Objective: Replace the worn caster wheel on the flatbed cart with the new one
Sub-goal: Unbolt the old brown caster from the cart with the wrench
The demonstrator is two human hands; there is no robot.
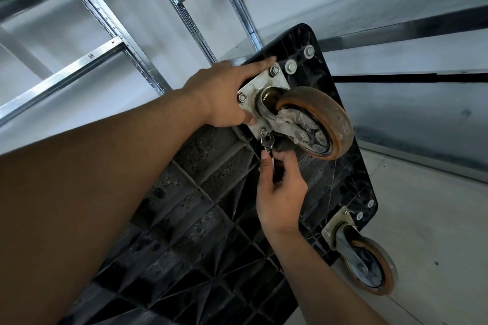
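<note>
The bare left arm reaches in from the lower left. The left hand [224, 92] lies flat, fingers straight and spread, index stretched furthest. The right forearm rises from the bottom edge, and the right hand [280, 192] curls round a wrench [266, 143] handle.

Storeroom or whse, bare slotted steel shelving [66, 72], white wall [148, 34], pale tiled floor [435, 232]

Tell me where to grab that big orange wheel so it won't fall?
Grab the metal fork between the mounting plate and the wheel, reaching from the right. It may roll in your grip; the left hand and the right hand with its wrench crowd the other side.
</note>
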